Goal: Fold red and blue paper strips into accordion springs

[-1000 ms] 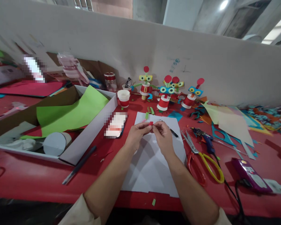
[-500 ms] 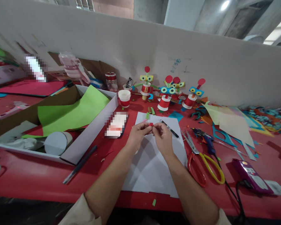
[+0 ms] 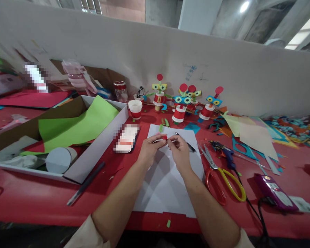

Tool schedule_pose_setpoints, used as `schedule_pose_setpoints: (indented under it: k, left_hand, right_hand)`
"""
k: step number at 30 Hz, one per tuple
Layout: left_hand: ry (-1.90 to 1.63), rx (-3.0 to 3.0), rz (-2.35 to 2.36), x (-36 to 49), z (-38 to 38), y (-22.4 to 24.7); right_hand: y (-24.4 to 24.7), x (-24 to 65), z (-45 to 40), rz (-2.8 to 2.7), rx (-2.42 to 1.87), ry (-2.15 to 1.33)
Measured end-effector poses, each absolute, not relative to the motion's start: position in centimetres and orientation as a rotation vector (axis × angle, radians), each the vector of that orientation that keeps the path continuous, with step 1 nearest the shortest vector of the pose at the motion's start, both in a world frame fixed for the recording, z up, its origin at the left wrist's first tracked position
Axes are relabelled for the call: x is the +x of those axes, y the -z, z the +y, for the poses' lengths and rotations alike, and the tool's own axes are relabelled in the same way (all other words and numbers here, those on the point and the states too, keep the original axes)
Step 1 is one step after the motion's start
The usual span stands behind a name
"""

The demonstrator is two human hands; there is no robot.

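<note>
Over the white paper sheet [image 3: 170, 186], my left hand [image 3: 149, 148] pinches a small red paper piece [image 3: 164, 137] between thumb and finger. Closed in a pinch too, my right hand [image 3: 180, 148] has its fingertips at the right edge of that piece, partly hiding it. Just beyond the fingers lie folded green paper springs [image 3: 166, 122]. A black pen [image 3: 191, 147] rests on the sheet, to the right of my right hand. Scissors [image 3: 217, 168] with one red and one yellow handle lie along the sheet's right side.
Paper-cup robot figures [image 3: 179, 113] stand along the back beside a paper cup [image 3: 135, 109]. On the left are a box [image 3: 98, 144] with green paper, a phone [image 3: 126, 138] and a marker [image 3: 86, 183]. A glue gun [image 3: 229, 156], its cord, a purple device [image 3: 275, 193] and paper scraps occupy the right.
The red piece has turned between my fingertips and looks rounder now. My right fingertips have shifted slightly away from its middle. The view has moved a little to the right.
</note>
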State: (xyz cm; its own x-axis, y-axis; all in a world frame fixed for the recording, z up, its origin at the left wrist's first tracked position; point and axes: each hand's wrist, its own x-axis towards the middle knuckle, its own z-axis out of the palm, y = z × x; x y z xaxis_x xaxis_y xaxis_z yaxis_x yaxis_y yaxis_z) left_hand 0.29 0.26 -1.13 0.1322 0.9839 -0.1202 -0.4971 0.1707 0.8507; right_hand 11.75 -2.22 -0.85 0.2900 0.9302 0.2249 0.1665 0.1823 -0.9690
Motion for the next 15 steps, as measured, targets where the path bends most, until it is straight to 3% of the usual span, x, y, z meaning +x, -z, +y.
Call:
schedule_pose_setpoints:
  k: [6, 15]
  left_hand:
    - [-1.325, 0.879, 0.849, 0.36, 0.48, 1.33]
    - [-1.304, 0.854, 0.728, 0.24, 0.10, 0.82]
  right_hand:
    - [0.30, 11.65, -2.13, -0.852, -1.137, -1.172]
    - [0.08, 11.68, -2.13, -0.826, -1.073, -1.178]
